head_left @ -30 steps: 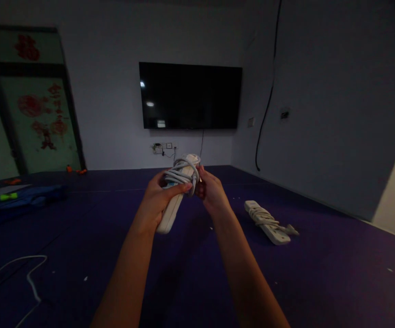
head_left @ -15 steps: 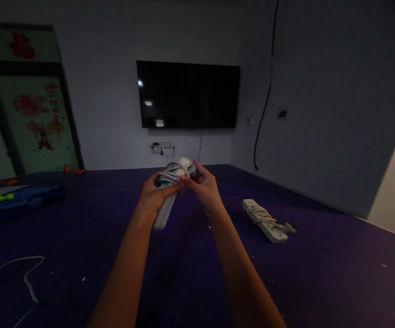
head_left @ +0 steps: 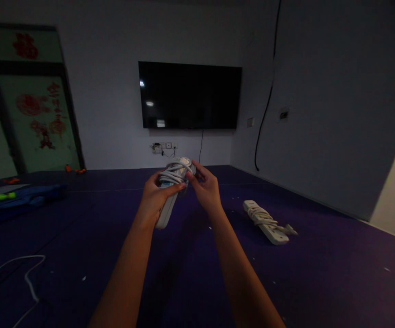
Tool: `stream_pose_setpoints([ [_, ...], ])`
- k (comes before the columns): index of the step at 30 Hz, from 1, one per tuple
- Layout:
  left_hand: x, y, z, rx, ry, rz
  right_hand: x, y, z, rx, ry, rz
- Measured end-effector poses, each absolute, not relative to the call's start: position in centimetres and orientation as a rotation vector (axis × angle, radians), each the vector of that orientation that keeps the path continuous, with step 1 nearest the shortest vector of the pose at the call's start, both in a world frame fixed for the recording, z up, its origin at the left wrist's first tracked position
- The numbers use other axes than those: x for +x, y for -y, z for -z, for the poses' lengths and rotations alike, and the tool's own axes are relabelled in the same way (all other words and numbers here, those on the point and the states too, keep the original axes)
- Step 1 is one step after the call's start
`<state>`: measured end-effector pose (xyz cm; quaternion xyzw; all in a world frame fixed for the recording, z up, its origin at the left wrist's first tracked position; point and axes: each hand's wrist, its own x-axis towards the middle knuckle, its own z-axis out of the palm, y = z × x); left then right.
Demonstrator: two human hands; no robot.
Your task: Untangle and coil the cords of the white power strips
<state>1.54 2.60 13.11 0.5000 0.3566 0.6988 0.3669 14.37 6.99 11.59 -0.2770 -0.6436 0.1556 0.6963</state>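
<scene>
A white power strip [head_left: 166,211] with its cord [head_left: 174,172] wound round the upper end is held up in front of me, tilted. My left hand [head_left: 155,197] grips its body from the left, thumb across the front just under the coils. At the far end, my right hand [head_left: 204,186] has its thumb and fingers closed on the right side of the wound cord. The exact spot that the right fingertips pinch is partly hidden. To the right on the purple surface lies a second power strip [head_left: 275,236], its own cord wrapped round the middle and the plug end sticking out.
The purple surface [head_left: 91,237] spreads wide, with small white scraps on it. A loose white cable [head_left: 30,284] lies at lower left, and blue cloth [head_left: 37,196] beyond it. A black television [head_left: 190,95] hangs ahead; a black cord [head_left: 265,109] dangles at right.
My right thumb has shifted slightly up and right along the coils, and the left hand keeps its grip. The view has moved slightly, and the second power strip lies as before.
</scene>
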Motion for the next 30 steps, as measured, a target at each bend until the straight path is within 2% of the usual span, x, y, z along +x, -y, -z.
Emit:
stream_pose_setpoints([
  [16,1.6,-2.7,-13.3,1.229,-0.891,-1.831,14.5,-7.2,-11.5,-0.491,1.347,-0.318],
  [30,1.7,-1.9,-13.7,1.176,-0.841,-1.720,15.0,-6.7,-12.0,-0.280,1.183,-0.912],
])
